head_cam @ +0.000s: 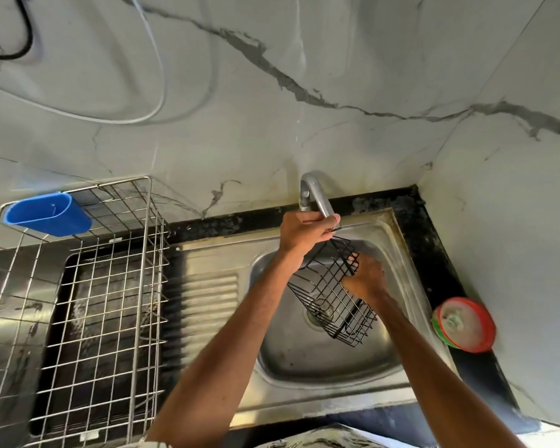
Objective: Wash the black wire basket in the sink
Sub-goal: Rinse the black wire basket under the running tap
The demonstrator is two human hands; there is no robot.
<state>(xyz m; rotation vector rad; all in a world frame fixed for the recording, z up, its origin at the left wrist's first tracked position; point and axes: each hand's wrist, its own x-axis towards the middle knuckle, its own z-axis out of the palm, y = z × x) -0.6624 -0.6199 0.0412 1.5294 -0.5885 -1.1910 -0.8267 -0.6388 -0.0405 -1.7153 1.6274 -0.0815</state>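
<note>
Counting from the middle of the frame, we find one rectangular black wire basket [333, 299], held tilted over the bowl of one stainless-steel sink [304, 360], the drain showing through its wires. Two bare hands are at work, a little apart. The left hand [304, 232] is curled round the tip of the one curved chrome tap [311, 189], right at the basket's upper end, and we cannot tell whether it also grips the wire. The right hand [366, 278] clasps the basket's right-hand rim, a fingertip showing through the mesh.

At the left of the frame stands one large silver wire dish rack [110, 286], with one blue oval plastic cup [46, 215] hooked on its upper left rim. At the right edge one round red-rimmed tub [464, 324] sits on the black counter [430, 240]. In the upper left, one black cable [26, 33] and one white hose [162, 76] loop across the marbled wall [337, 59]. A small white tag [89, 436] on the rack's bottom edge is too blurred to read.
</note>
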